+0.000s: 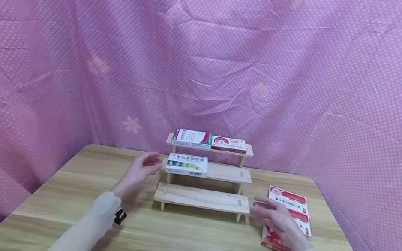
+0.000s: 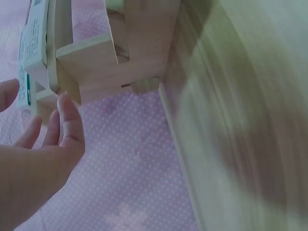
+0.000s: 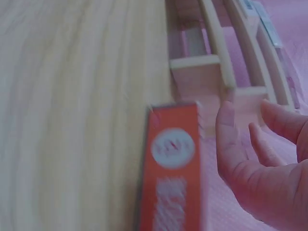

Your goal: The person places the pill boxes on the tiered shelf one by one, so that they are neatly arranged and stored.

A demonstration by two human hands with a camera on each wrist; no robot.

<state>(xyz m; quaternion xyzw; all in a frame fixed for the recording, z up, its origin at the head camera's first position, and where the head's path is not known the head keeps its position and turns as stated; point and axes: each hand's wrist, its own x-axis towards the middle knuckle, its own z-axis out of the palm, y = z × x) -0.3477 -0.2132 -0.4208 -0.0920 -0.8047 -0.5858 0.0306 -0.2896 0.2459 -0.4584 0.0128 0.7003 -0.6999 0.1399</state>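
A three-step wooden rack point(image 1: 202, 199) stands on the table. On its middle step, at the left, lies a white-and-green capsule box point(image 1: 187, 164). My left hand point(image 1: 141, 172) is beside that step's left end, fingers loosely bent and nothing in the grasp; the left wrist view shows its fingertips point(image 2: 65, 98) close to the step's edge, contact unclear. Near the rack's lower right end, my right hand point(image 1: 280, 222) hovers with fingers spread and holds nothing. Partly hidden behind it are red-and-white medicine boxes point(image 1: 293, 200) and a red box point(image 1: 271, 240), whose orange-red side point(image 3: 171, 192) shows in the right wrist view.
The top step carries a white box with green and magenta trim point(image 1: 192, 137) and a white box with red arcs point(image 1: 228, 143). A pink dotted cloth point(image 1: 217, 67) hangs behind the wooden table point(image 1: 183, 244) and along its sides.
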